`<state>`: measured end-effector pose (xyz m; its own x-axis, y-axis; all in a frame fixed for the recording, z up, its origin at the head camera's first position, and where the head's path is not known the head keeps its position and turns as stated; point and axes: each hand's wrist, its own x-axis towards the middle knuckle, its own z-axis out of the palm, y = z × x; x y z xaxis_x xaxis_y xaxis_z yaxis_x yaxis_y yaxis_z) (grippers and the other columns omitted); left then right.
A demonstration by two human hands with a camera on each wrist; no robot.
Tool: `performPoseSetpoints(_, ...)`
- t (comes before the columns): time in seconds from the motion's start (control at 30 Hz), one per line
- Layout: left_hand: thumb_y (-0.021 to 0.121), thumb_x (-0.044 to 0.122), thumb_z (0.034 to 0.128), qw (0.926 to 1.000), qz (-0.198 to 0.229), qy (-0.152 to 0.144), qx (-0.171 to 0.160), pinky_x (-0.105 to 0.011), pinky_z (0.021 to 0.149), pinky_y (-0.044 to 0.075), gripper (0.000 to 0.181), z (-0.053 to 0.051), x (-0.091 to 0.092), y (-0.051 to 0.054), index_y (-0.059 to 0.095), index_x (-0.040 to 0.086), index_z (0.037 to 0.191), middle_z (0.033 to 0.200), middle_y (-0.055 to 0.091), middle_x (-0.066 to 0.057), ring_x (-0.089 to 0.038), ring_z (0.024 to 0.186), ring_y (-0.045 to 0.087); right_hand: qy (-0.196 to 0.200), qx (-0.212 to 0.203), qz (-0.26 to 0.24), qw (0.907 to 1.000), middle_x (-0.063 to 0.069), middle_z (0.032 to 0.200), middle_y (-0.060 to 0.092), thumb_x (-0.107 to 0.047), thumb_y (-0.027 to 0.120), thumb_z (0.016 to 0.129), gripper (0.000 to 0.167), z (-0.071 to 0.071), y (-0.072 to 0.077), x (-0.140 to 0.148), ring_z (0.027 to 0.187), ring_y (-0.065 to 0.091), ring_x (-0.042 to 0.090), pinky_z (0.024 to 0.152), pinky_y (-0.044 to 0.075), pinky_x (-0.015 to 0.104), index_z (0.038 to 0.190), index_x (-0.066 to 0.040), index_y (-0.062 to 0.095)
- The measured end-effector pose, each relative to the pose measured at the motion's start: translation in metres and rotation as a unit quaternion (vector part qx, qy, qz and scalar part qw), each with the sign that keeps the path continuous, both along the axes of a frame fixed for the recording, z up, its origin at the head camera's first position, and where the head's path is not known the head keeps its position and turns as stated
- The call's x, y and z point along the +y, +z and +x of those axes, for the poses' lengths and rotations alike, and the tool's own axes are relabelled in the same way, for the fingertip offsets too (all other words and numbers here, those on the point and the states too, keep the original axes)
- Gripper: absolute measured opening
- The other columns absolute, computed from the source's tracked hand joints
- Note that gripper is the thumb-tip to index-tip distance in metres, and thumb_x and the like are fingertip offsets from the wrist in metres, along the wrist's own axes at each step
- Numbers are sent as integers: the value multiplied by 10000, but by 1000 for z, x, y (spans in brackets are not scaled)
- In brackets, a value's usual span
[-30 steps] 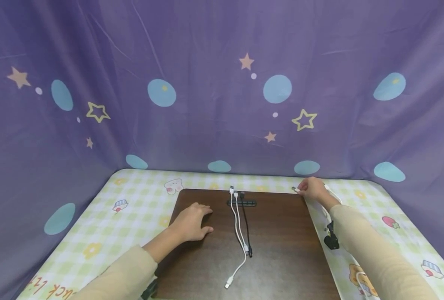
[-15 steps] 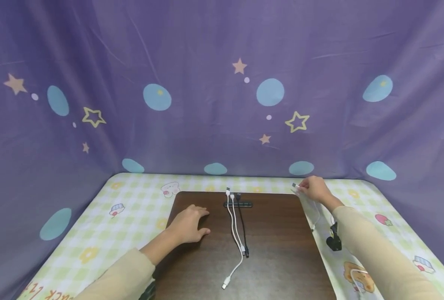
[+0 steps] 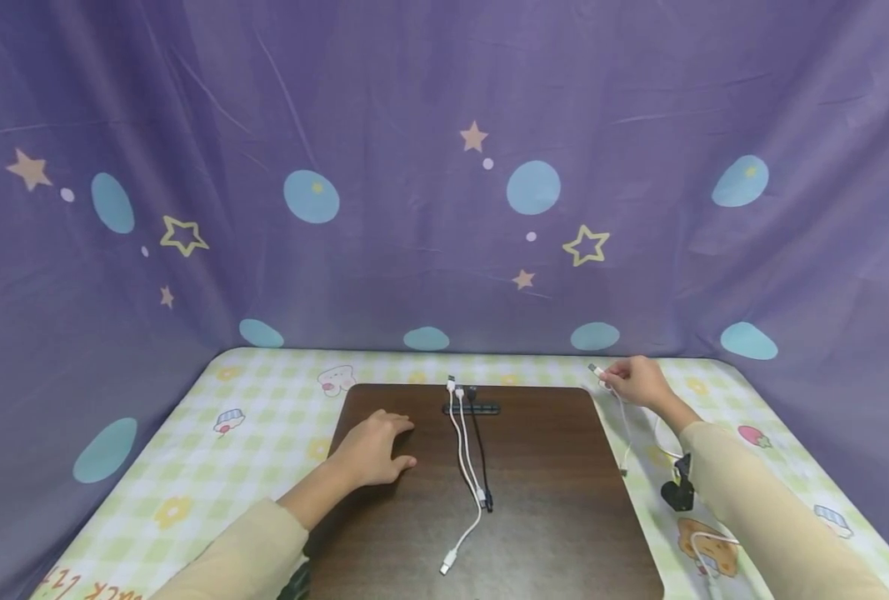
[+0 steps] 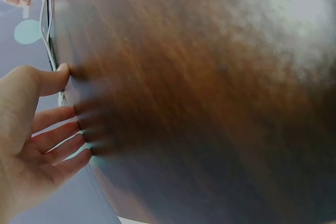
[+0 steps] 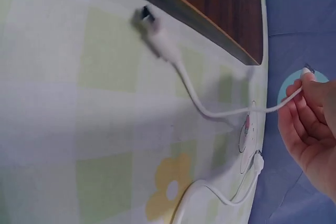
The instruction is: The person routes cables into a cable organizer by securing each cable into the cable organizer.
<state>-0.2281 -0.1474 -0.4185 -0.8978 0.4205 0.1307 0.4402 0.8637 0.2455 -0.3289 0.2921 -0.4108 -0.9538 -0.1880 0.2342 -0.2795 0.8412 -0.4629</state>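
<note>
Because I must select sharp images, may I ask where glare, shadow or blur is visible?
Left wrist: bright glare on the brown board at upper right, dark shadow-like streaks beside the left hand; right wrist: blurred white plug, soft shadow across the tablecloth; head: faint sheen on the board.

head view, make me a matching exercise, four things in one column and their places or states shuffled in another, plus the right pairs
Column one
1. bare left hand
2. purple curtain with stars and blue ovals
3. bare right hand
4. small dark oblong strip

Column two
A. hangs behind the green-and-white checked cloth
B. pinches a thin white USB cable
C. sits near the far edge of the brown rectangular wood-grain board
D. reaches over that board's left part

Right pairs: 1-D, 2-A, 3-B, 4-C
</note>
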Motion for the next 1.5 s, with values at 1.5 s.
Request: performPoseSetpoints(1.5, 760, 233, 812, 9716, 2081, 438, -1036, -454, 1011, 502, 442, -27, 30, 12, 640, 54, 1198, 1196, 685, -126, -309, 1148, 624, 40, -1752, -2363, 9557, 93, 767, 744, -180, 655, 914, 395, 17, 20, -25, 659, 680, 68, 635, 606, 226, 1020, 199, 619)
